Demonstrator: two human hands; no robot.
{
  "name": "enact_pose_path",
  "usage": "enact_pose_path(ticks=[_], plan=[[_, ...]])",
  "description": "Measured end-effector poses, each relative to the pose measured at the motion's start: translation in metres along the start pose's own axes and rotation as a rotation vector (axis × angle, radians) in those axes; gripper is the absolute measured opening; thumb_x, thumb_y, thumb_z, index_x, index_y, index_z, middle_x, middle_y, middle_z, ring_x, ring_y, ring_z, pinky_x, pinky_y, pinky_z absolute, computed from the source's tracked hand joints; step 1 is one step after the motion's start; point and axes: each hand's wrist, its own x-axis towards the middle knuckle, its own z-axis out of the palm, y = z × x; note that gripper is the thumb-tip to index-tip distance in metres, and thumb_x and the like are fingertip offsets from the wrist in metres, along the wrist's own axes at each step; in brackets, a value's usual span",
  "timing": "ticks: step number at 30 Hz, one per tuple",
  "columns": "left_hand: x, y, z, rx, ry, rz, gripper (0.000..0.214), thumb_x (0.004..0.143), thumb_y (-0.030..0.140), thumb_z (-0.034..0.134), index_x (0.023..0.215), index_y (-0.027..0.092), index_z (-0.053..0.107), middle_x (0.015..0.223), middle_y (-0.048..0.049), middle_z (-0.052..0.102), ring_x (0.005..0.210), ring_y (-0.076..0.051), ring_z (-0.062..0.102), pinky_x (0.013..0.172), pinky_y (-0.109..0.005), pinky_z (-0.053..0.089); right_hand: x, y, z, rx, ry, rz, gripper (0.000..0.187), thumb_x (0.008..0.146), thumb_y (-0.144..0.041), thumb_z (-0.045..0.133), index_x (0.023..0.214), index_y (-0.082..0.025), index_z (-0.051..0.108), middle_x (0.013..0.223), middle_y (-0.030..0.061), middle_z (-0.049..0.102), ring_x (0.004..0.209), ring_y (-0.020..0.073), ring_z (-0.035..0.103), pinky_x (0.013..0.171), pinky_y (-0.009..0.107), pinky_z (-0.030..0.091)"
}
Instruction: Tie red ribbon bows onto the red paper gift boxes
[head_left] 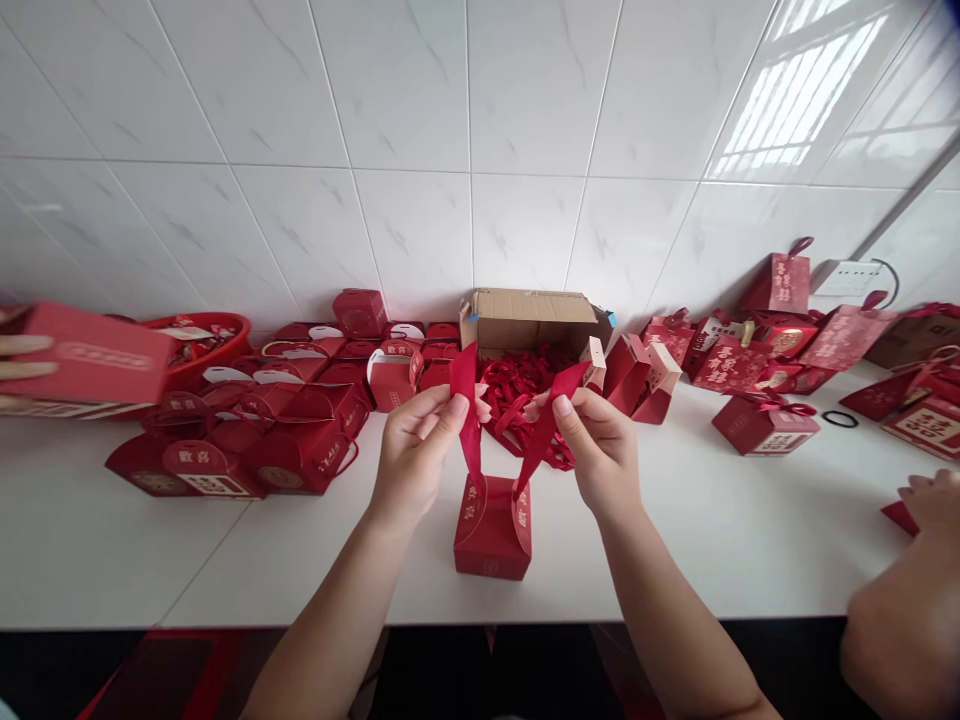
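Note:
A small red gift box (493, 545) stands on the white table before me, its two rounded flaps raised at the sides. A red ribbon (469, 440) runs up from these flaps in two separate ends. My left hand (416, 450) pinches one end between thumb and fingers, above the box's left side. Over the right side, my right hand (600, 450) pinches the other end the same way. The ends spread apart in a V, with no knot visible. Just behind my hands lies a heap of red ribbons (517, 385), spilling from an open cardboard box (532, 305).
Many red boxes (292, 440) crowd the left, beside a red basin (225, 325). A co-worker's hand (22, 360) holds a red box there. Finished-looking ribboned boxes (765, 425) and a power strip (847, 280) are at right, near another person's hand (930, 500). A tiled wall (412, 90) rises behind.

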Motion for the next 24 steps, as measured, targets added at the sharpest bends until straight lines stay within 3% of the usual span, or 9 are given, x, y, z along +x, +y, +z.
enact_pose_path(ticks=[10,13,17,21,24], plan=[[-0.003,-0.001,0.0,0.047,0.018,-0.003,0.014,0.084,0.033,0.063,0.086,0.022,0.071,0.083,-0.0042,0.07,0.084,-0.021,0.066,0.079,-0.037,0.051,0.003,0.0,0.0,-0.013,0.056,-0.016,0.019,0.089,-0.034,0.057,0.082,-0.02,0.067,0.082,0.0037,0.069,0.079,0.0168,0.065,0.072,0.03,0.054],[-0.003,0.001,0.001,0.098,0.003,0.016,0.017,0.083,0.036,0.063,0.086,0.021,0.068,0.074,-0.0044,0.067,0.076,-0.021,0.065,0.073,-0.037,0.052,0.005,0.001,0.002,-0.016,0.056,0.013,0.018,0.087,-0.034,0.059,0.083,-0.019,0.066,0.07,0.0015,0.066,0.064,0.0144,0.063,0.062,0.029,0.055],[-0.003,0.007,0.005,0.183,-0.076,-0.059,0.021,0.079,0.032,0.068,0.092,0.02,0.056,0.063,0.002,0.061,0.062,-0.014,0.061,0.062,-0.027,0.048,0.007,0.002,0.003,-0.036,-0.069,0.039,0.018,0.086,-0.031,0.059,0.098,-0.019,0.066,0.063,-0.0019,0.061,0.045,0.0081,0.051,0.043,0.022,0.044],[-0.004,0.011,0.008,0.22,-0.141,-0.164,0.028,0.079,0.026,0.068,0.092,0.023,0.044,0.066,0.0053,0.061,0.063,-0.011,0.061,0.062,-0.023,0.047,0.004,0.002,0.001,-0.121,-0.267,-0.105,0.021,0.087,-0.025,0.057,0.103,-0.022,0.07,0.077,0.0027,0.063,0.065,0.0127,0.057,0.055,0.026,0.048],[-0.005,0.012,0.008,0.248,-0.179,-0.2,0.029,0.079,0.024,0.066,0.096,0.023,0.043,0.07,0.004,0.062,0.065,-0.012,0.06,0.062,-0.023,0.046,0.003,0.004,0.001,-0.185,-0.296,-0.173,0.021,0.084,-0.022,0.063,0.103,-0.024,0.07,0.079,0.003,0.063,0.072,0.0148,0.058,0.061,0.029,0.049]])
